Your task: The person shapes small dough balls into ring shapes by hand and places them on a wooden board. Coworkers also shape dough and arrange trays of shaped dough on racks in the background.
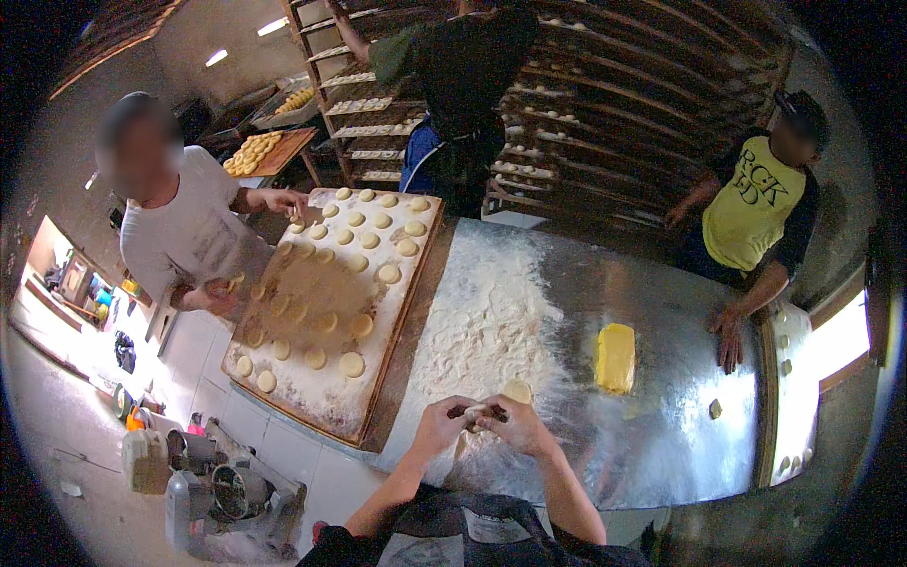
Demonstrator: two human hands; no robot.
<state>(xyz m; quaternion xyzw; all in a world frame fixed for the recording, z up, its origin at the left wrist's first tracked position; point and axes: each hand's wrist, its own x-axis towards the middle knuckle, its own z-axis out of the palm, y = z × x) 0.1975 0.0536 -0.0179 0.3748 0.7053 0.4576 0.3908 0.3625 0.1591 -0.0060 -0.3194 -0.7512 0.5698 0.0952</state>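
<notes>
My left hand (440, 424) and my right hand (519, 425) meet at the near edge of the metal table, fingers closed round a small pale piece of dough (475, 412). Fingers partly hide its shape. Just beyond my right hand shows a round of dough (517, 389); whether my fingers touch it I cannot tell. A wide layer of flour (487, 326) spreads over the tabletop past my hands. To their right lies a yellow block (616, 359), resembling butter or margarine.
A floured board (387, 317) with several dough rounds stands left; a person in white (189, 213) handles dough there. Another person in yellow (756, 203) rests a hand on the metal table (661, 449). Behind, a third person (463, 85) faces shelves of dough. Mixers (236, 491) stand lower left.
</notes>
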